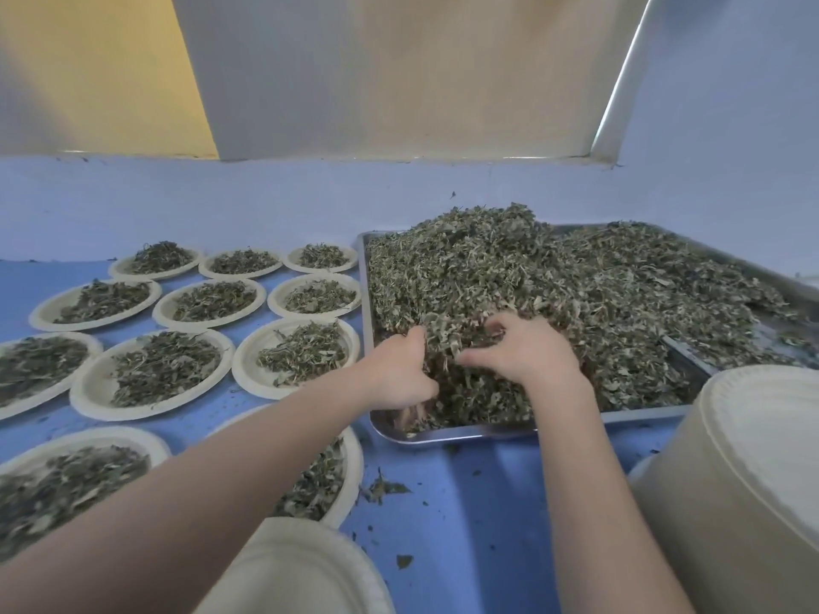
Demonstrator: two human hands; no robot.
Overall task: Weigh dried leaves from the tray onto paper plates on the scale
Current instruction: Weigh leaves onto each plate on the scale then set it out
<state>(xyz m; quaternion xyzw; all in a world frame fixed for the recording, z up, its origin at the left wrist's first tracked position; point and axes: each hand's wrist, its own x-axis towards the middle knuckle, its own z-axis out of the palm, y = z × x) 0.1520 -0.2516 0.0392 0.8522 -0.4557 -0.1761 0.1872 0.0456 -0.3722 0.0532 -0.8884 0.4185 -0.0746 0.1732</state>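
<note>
Counter [465,502], blue: carries all items below; loose leaf crumbs scattered on it.

Tray [447,434], metal, right of centre: heaped with dried leaves [509,268], bare metal showing only at its right side. Much stock left to portion, by the look of it.

Stack of unused paper plates [744,458], right foreground: tall, so many portions are likely still to come.

Filled plates [88,303], left: at least eleven, each bearing a small leaf pile, laid in rows. This part looks done.

Empty plate [288,565], bottom centre: no leaves on it; presumably next to fill. Scale: not visible.

Left hand [405,374], right hand [523,347]: both in the heap at the tray's near edge, fingers curled around a clump of leaves, gathering the next portion.
</note>
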